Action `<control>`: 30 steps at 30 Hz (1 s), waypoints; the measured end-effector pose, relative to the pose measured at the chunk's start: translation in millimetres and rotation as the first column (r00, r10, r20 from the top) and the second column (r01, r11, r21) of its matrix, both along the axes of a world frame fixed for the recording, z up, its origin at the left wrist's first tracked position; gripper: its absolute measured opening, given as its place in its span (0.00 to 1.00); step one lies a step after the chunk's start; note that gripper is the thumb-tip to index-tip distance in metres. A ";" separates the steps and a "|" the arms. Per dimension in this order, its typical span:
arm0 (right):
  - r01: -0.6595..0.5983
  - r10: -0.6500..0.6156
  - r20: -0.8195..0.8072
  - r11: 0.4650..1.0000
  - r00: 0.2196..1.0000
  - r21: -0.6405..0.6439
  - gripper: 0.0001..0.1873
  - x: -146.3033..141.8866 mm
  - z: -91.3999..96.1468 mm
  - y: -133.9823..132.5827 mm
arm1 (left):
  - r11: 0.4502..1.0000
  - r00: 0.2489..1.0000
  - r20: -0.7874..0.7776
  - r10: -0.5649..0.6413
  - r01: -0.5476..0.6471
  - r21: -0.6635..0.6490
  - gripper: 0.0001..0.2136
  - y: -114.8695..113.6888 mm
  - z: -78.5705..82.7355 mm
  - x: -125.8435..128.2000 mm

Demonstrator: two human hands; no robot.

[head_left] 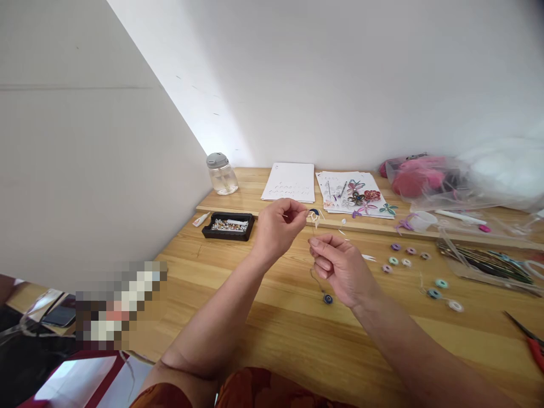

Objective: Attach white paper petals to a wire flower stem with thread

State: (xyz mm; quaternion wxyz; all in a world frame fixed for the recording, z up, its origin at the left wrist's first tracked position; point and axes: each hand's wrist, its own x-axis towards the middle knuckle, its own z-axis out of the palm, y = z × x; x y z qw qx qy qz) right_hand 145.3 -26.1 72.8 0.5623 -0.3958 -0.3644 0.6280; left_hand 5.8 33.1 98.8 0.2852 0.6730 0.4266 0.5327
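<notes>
My left hand (283, 229) is closed in a pinch on the edge of a small navy and white petal-shaped thread piece (314, 215), held up above the table. Just below and to the right, my right hand (340, 266) has its thumb and fingertips pressed together on a thin dark thread (313, 227) that runs up to the piece. Under that hand the thread trails down to a navy bobbin (327, 299) on the wooden tabletop. Whether the right fingers also hold a fine tool is too small to make out.
A black tray of beads (228, 226), a glue tube (201, 219) and a lidded jar (221, 174) stand left. Paper sheets (289, 182) and finished flowers (366, 199) lie behind. Several thread bobbins (434, 293), a tool case (488, 263) and red-handled scissors (531, 343) are right.
</notes>
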 end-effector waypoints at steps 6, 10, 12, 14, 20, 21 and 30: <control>0.145 -0.459 0.436 0.799 0.774 0.583 0.05 17.7 10.5 -2.8 | 0.989 0.982 -0.120 -0.143 0.140 -0.035 0.05 -3.8 1.2 -1.0; 0.153 -0.599 0.441 0.691 0.668 0.706 0.02 30.1 16.7 -0.1 | 0.958 0.948 -0.152 -0.281 0.267 -0.103 0.06 -11.4 5.9 1.5; 0.152 -0.575 0.444 0.711 0.687 0.686 0.02 32.9 18.3 3.1 | 0.938 0.926 -0.155 -0.344 0.329 -0.113 0.06 -14.9 8.5 2.7; 0.156 -0.518 0.440 0.759 0.734 0.632 0.04 34.4 18.6 7.7 | 0.917 0.909 -0.135 -0.394 0.379 -0.127 0.07 -17.1 10.5 3.2; 0.145 -0.184 0.198 0.970 0.963 0.194 0.14 33.8 11.6 21.1 | 0.893 0.911 0.019 -0.412 0.407 -0.193 0.08 -14.7 10.8 2.4; 0.118 -0.132 0.127 0.987 0.983 0.111 0.15 32.2 9.7 21.6 | 0.900 0.920 0.041 -0.391 0.391 -0.193 0.08 -13.8 10.7 2.6; -0.083 0.049 -0.211 0.984 0.976 -0.156 0.17 3.6 -1.7 4.8 | 0.998 0.998 0.018 -0.057 0.057 -0.004 0.04 -4.4 2.6 5.2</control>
